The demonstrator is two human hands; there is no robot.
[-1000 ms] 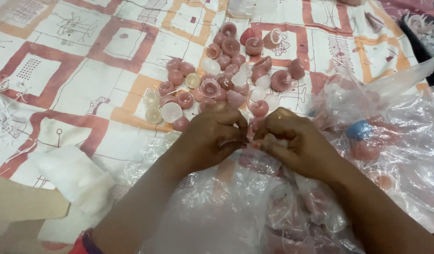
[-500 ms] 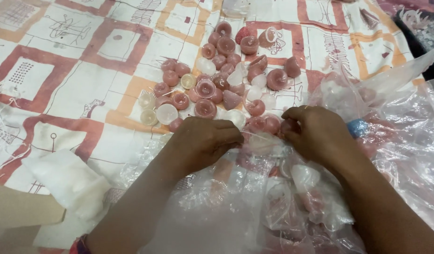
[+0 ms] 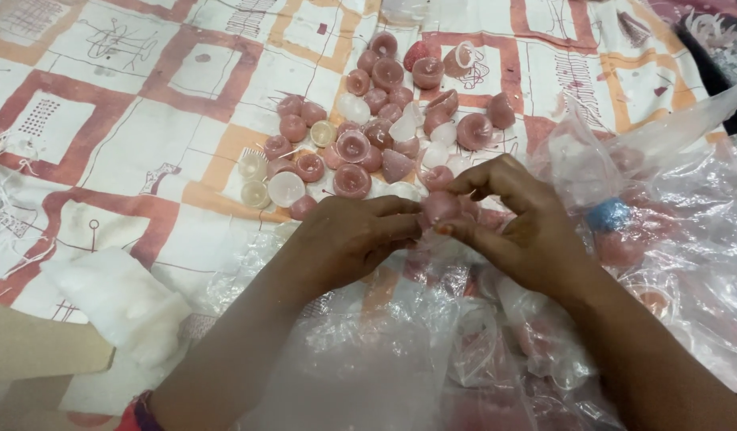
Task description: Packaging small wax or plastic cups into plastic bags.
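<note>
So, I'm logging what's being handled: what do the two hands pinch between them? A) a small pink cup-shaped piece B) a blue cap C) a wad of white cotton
A: the left hand and right hand meet on a small pink piece.

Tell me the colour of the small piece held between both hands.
Pink small rounded piece, best in the head view.

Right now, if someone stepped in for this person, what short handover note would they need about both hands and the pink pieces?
Left hand: fingertips closed on the pink cup piece.
Right hand: pinching the same piece from the other side.
Both hands work above crumpled clear plastic bags.
Done: a pile of pink and clear cups lies loose on the patterned cloth.
Left: more pink pieces show inside the bags; how many cannot be told.
</note>
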